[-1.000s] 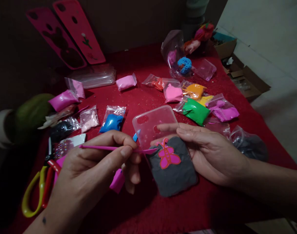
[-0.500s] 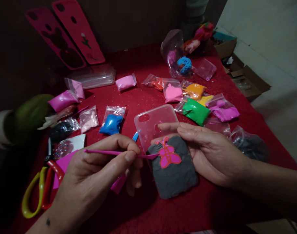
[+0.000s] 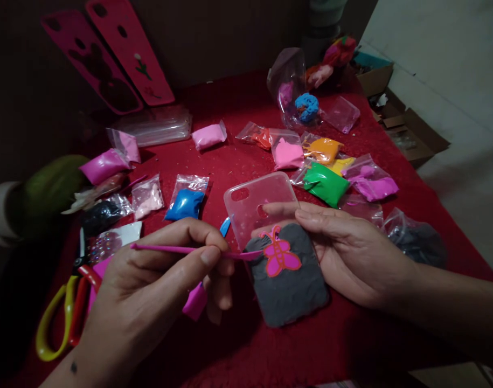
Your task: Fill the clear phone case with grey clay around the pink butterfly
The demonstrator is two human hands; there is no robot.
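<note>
Drawing back slightly since the earlier frame, the left hand (image 3: 165, 275) is pinching a pink tool (image 3: 165, 248), its tip lying at or just beside the butterfly (image 3: 291, 262) on the side nearest that hand. Between both hands, the clear case (image 3: 266, 186) is bearing that butterfly on grey clay (image 3: 290, 302), the right hand (image 3: 351, 253) grasping its opposite edge. Working well probably means bracing the case firmly while pressing lightly, avoiding smearing the butterfly.
</note>
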